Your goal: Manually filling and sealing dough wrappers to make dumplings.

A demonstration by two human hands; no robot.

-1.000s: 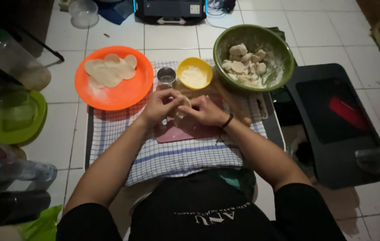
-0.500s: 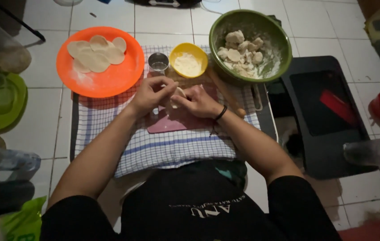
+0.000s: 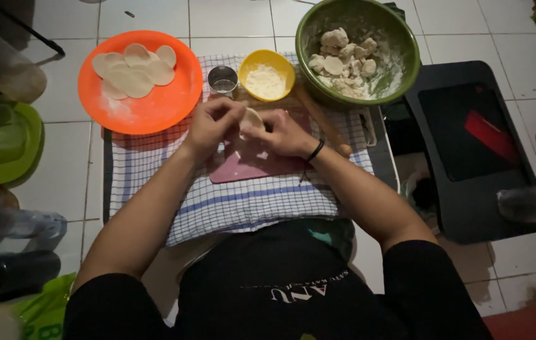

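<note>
Dough round (image 3: 253, 118) sits pinched between left hand (image 3: 212, 126) and right hand (image 3: 284, 133), fingers of both closed on it, above the pink board (image 3: 249, 165).

L hand (image 3: 212, 124), R hand (image 3: 282, 133) fingers pinched together

Ahead of the left hand (image 3: 212, 123) a metal cup (image 3: 223, 80) and yellow bowl (image 3: 270, 74) crowd close; beyond the right hand (image 3: 284, 133) lies a rolling pin (image 3: 322, 121) and green bowl (image 3: 357, 51). Checked cloth (image 3: 249, 201) nearer the body lies open.
</note>
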